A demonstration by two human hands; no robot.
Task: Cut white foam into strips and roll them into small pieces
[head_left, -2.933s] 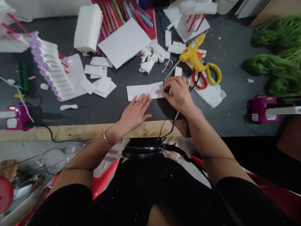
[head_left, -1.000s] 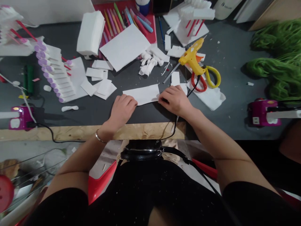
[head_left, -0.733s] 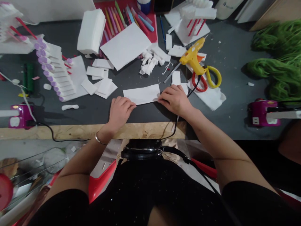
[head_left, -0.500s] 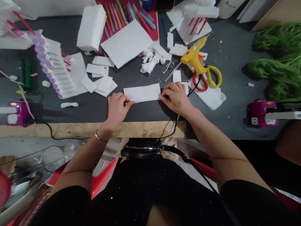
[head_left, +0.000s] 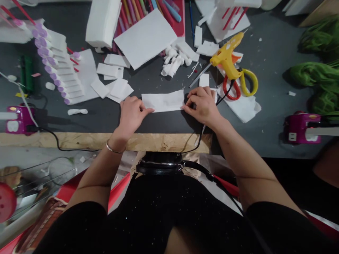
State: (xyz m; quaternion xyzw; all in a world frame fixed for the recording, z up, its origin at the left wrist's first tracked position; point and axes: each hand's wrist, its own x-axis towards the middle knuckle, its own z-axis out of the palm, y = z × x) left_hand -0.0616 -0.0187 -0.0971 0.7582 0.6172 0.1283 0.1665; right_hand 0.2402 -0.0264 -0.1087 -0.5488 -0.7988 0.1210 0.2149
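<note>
Your left hand (head_left: 131, 114) and right hand (head_left: 202, 106) hold a white foam strip (head_left: 162, 101) flat at centre frame on the dark work table (head_left: 159, 121), both grips narrow, left fingertips pinching its lower left corner, right fingers curled over its right end; a yellow glue gun (head_left: 228, 55) and red-and-yellow scissors (head_left: 249, 82) lie upper right of your right hand, cut foam pieces (head_left: 113, 81) to the upper left
</note>
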